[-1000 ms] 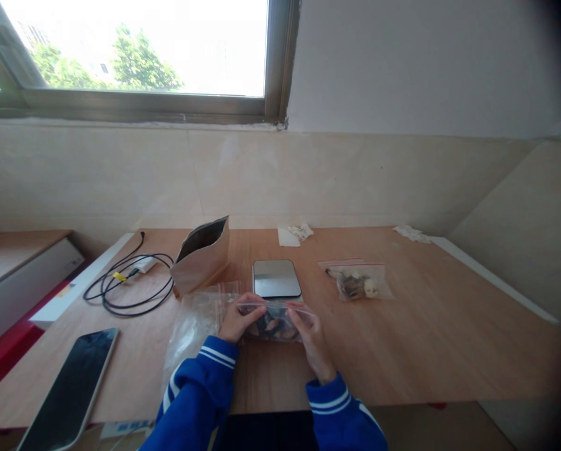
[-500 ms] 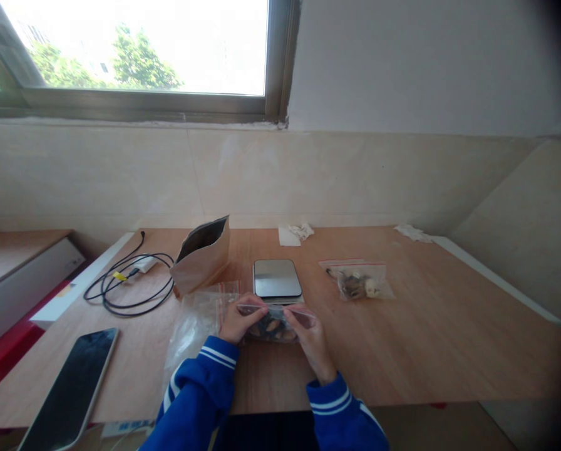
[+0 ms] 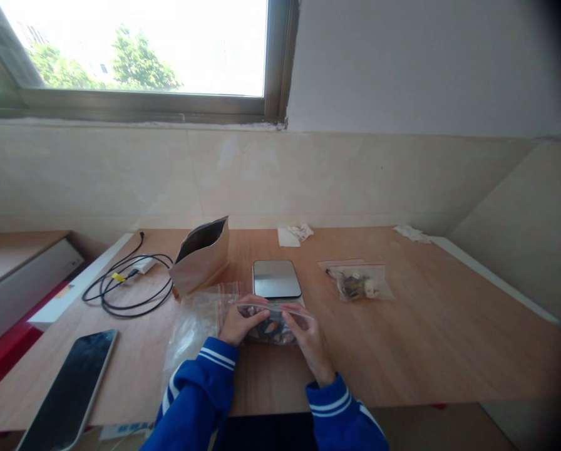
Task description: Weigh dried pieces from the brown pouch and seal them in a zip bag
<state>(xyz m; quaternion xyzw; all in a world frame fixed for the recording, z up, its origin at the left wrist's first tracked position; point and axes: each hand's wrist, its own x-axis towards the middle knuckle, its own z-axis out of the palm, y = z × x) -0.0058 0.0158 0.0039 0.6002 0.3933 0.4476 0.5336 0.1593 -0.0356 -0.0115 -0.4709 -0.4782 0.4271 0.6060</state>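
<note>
A small clear zip bag (image 3: 270, 326) with dark pieces inside rests on the wooden table (image 3: 416, 338) in front of me. My left hand (image 3: 239, 322) pinches its top strip at the left end. My right hand (image 3: 308, 341) pinches the same strip near the middle and right. Both hands are closed on the bag. Just behind it lies a small flat scale (image 3: 275, 279) with a shiny top. A pile of empty clear zip bags (image 3: 193, 319) lies to the left of my left hand.
An open brown paper pouch (image 3: 200, 257) stands at the back left. A filled zip bag (image 3: 358, 282) lies to the right of the scale. A coiled black cable (image 3: 130, 285), a tablet (image 3: 69, 391) at the front left and crumpled paper (image 3: 295, 233) also lie here.
My right hand has slid leftward along the bag's top strip, closer to my left hand. The bag has stayed in place.
</note>
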